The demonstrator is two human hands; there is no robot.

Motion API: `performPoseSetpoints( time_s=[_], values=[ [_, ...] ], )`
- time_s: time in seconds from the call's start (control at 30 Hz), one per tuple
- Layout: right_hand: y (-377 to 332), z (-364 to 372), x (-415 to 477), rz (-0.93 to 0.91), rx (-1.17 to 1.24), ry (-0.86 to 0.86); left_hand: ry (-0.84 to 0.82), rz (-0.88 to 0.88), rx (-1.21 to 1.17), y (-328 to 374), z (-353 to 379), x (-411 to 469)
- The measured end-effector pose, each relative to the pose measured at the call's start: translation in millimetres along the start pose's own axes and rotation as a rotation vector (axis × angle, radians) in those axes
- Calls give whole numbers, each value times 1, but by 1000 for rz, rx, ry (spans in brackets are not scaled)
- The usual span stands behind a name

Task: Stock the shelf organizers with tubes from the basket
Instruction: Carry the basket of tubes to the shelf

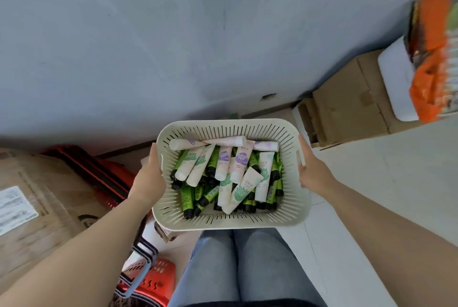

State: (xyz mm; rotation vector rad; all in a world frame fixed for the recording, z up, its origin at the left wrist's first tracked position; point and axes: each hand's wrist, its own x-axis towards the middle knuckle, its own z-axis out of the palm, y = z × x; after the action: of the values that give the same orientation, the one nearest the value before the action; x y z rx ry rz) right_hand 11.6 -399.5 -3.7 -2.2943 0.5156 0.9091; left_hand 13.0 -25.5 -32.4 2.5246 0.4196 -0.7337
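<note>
Both hands [148,180] [312,170] grip basket [230,222] sides (tubes [223,172] piled inside).

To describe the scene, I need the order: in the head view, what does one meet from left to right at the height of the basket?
Cardboard box with a label → red crate → left hand → basket holding tubes → right hand → floor tiles.

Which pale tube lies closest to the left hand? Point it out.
The white tube lying crosswise at the basket's far left corner, its capped end toward the left hand. The other pale tubes lie farther right or nearer the middle.
</note>
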Motion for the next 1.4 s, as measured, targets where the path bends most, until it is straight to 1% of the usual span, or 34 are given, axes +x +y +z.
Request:
performPoseSetpoints(
  time_s=[0.17, 0.27, 0.37, 0.57, 0.67, 0.87, 1.07, 1.17, 1.27, 1.33, 1.4],
  values=[
    [42, 3, -48, 75, 125, 74, -61, 152, 123, 30, -6, -6],
    [65, -2, -82, 149, 256, 92, -103, 262, 212, 55, -5, -3],
    [92, -6, -114, 201, 376, 112, -137, 353, 296, 93, 1, -10],
    [169, -14, -170, 305, 579, 204, -190, 512, 378, 184, 34, -46],
    [215, -20, -197, 352, 657, 242, -253, 566, 437, 231, 65, -64],
    [323, -38, -248, 435, 791, 314, -321, 732, 567, 324, 147, -115],
    [435, -61, -304, 540, 883, 387, -445, 872, 590, 424, 236, -187],
    [485, -74, -332, 600, 914, 440, -526, 899, 579, 475, 280, -224],
    [523, -83, -353, 652, 934, 481, -543, 964, 633, 521, 318, -249],
    [555, -95, -368, 728, 982, 528, -566, 1041, 694, 561, 355, -267],
    [564, -101, -370, 730, 963, 540, -590, 1071, 714, 581, 365, -273]
  ],
)
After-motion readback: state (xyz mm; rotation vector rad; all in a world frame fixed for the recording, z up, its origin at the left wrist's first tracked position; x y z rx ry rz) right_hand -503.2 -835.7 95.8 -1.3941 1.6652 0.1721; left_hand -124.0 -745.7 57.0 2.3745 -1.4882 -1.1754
